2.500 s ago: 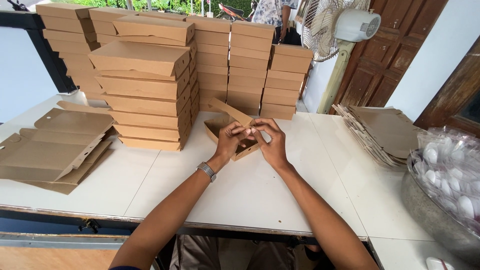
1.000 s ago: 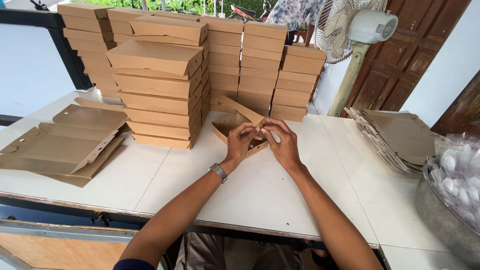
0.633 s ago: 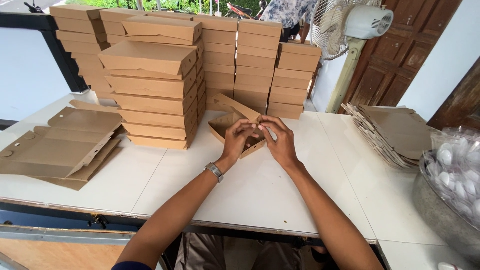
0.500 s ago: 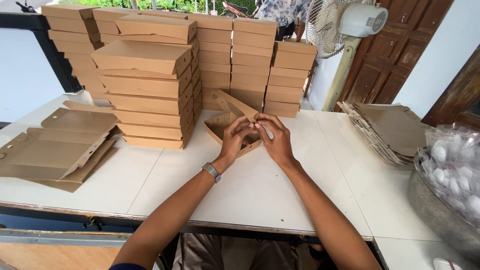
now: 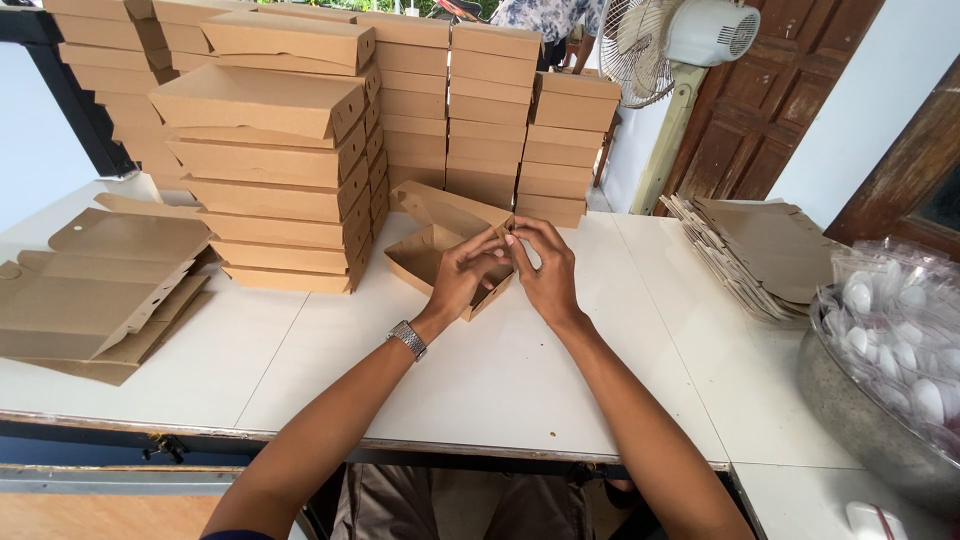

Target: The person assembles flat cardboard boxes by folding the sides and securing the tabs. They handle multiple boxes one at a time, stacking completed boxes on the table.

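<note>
Both hands, left hand [image 5: 468, 275] and right hand [image 5: 545, 272], are pinching a corner of the half-folded brown cardboard box [image 5: 440, 252] on the white worktop [image 5: 500, 370]; pressing unevenly risks creasing or tearing the flap.

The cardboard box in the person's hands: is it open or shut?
Open. The brown cardboard box has its lid raised behind the tray, whose inside shows empty, while the left hand and right hand pinch its near corner.
</note>
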